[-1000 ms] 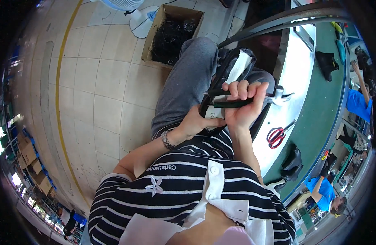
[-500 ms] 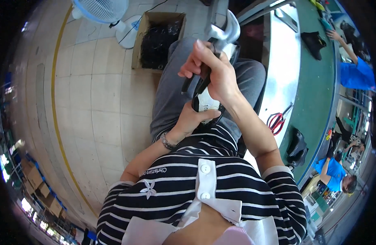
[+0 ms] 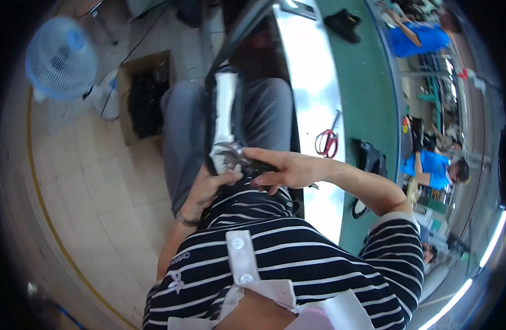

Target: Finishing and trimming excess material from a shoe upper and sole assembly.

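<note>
A long shoe piece [image 3: 225, 110] lies along my lap, its white underside up and dark edging round it. My left hand [image 3: 205, 190] is closed round its near end, the thumb on the white surface. My right hand [image 3: 288, 168] is wrapped round the dark handles of metal pincers [image 3: 229, 149]. The head of the pincers is at the near part of the shoe piece, close to my left thumb. Motion blur and the fingers hide whether the jaws grip the edge.
On my right runs a metal ledge [image 3: 313, 77] with red-handled scissors [image 3: 327, 140], beside a green belt [image 3: 368, 82] carrying dark shoes [image 3: 368, 157]. To the left are a cardboard box [image 3: 123, 110] of black material and a fan [image 3: 60, 58]. Co-workers in blue sit across the belt.
My right hand has brought the pincers down from above the far end of the shoe piece to its near end. The whole view has shifted, with the surroundings moving left.
</note>
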